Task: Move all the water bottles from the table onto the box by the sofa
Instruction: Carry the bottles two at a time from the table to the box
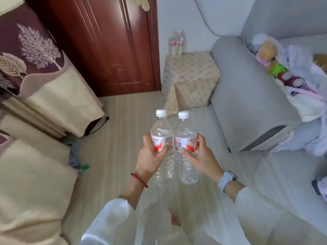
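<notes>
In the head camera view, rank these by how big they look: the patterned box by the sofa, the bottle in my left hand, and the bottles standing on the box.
1. Patterned box, largest.
2. Bottle in the left hand; it is nearer the camera, which enlarges it.
3. Bottles on the box, smallest; they are farther off, probably the same real size as the held one.

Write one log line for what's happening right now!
left hand: holds bottle | right hand: holds second bottle | box: two bottles already on it
</notes>
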Demonstrator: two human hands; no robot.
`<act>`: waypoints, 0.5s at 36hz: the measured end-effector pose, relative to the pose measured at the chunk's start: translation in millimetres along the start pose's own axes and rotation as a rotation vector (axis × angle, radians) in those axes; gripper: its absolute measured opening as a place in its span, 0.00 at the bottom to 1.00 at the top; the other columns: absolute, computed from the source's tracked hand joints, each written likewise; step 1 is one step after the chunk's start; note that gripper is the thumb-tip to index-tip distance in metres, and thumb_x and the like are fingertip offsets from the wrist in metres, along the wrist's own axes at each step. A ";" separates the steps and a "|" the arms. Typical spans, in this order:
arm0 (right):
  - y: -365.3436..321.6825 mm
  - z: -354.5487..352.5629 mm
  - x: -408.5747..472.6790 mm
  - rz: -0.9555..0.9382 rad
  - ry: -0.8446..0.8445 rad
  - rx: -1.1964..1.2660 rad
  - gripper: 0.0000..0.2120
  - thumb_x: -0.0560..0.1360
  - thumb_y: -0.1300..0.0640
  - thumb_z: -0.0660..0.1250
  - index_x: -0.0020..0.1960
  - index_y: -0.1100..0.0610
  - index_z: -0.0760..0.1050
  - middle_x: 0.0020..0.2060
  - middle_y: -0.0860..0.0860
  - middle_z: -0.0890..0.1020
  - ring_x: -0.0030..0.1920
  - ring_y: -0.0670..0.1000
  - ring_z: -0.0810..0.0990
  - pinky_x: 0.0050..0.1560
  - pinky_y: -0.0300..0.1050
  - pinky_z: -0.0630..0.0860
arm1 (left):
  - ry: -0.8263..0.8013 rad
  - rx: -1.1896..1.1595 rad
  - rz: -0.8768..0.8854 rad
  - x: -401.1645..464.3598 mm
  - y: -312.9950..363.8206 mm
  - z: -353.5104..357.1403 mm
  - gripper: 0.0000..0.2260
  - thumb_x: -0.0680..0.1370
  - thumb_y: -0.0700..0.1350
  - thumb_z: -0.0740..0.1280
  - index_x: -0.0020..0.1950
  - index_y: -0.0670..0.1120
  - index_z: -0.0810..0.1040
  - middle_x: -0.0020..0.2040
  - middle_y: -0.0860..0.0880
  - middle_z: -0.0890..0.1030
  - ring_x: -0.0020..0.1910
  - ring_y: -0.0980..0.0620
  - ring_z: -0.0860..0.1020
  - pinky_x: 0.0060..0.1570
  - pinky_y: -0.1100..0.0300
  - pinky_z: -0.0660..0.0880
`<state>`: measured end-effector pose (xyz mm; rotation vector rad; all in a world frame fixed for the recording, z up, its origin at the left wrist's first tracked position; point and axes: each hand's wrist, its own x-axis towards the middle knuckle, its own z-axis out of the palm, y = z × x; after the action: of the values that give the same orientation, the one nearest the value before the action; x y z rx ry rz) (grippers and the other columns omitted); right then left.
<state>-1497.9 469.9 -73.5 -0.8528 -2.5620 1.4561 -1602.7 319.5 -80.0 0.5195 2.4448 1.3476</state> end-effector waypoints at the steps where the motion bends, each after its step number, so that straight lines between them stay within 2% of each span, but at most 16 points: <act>1: -1.8 -3.9 20.3 0.006 0.009 0.007 0.30 0.71 0.44 0.67 0.66 0.51 0.56 0.52 0.50 0.80 0.48 0.52 0.81 0.50 0.56 0.79 | -0.003 -0.003 0.000 22.7 2.2 2.5 0.23 0.71 0.60 0.67 0.57 0.50 0.63 0.43 0.57 0.79 0.41 0.52 0.81 0.39 0.59 0.77; 3: -5.0 -10.7 63.1 0.020 0.032 0.019 0.30 0.70 0.44 0.67 0.65 0.50 0.57 0.50 0.48 0.81 0.47 0.50 0.81 0.50 0.55 0.79 | -0.015 -0.012 -0.001 68.8 5.4 8.0 0.21 0.71 0.58 0.68 0.54 0.51 0.63 0.40 0.61 0.77 0.36 0.62 0.79 0.31 0.73 0.70; 7: -13.1 -20.8 158.5 0.038 0.042 0.023 0.30 0.70 0.43 0.67 0.65 0.50 0.58 0.51 0.48 0.80 0.48 0.50 0.81 0.50 0.55 0.79 | -0.027 -0.037 0.011 166.2 8.4 17.4 0.20 0.71 0.55 0.69 0.54 0.50 0.63 0.39 0.63 0.77 0.36 0.72 0.76 0.30 0.77 0.68; 13: -35.6 -37.7 304.4 0.071 0.077 0.059 0.30 0.69 0.44 0.68 0.65 0.49 0.58 0.54 0.47 0.79 0.51 0.51 0.80 0.52 0.57 0.78 | -0.067 -0.025 0.032 322.2 25.0 28.5 0.20 0.71 0.58 0.68 0.54 0.52 0.62 0.40 0.63 0.76 0.35 0.64 0.77 0.31 0.72 0.70; 16: -44.1 -52.5 368.7 0.085 0.113 0.098 0.29 0.70 0.47 0.69 0.65 0.50 0.58 0.54 0.47 0.79 0.51 0.49 0.80 0.52 0.56 0.78 | -0.065 -0.001 0.042 393.6 40.8 37.7 0.19 0.70 0.59 0.68 0.52 0.55 0.61 0.39 0.65 0.75 0.33 0.65 0.75 0.29 0.74 0.68; 18: -46.1 -64.7 406.6 0.111 0.142 0.135 0.29 0.70 0.47 0.69 0.65 0.49 0.58 0.55 0.48 0.79 0.52 0.49 0.80 0.53 0.55 0.78 | -0.086 -0.007 0.039 436.3 51.9 46.9 0.19 0.70 0.59 0.68 0.52 0.55 0.62 0.39 0.66 0.75 0.35 0.61 0.76 0.33 0.68 0.69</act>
<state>-1839.4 704.3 -82.8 -1.0517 -2.3197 1.5183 -1962.1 576.0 -97.6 0.6129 2.3715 1.3206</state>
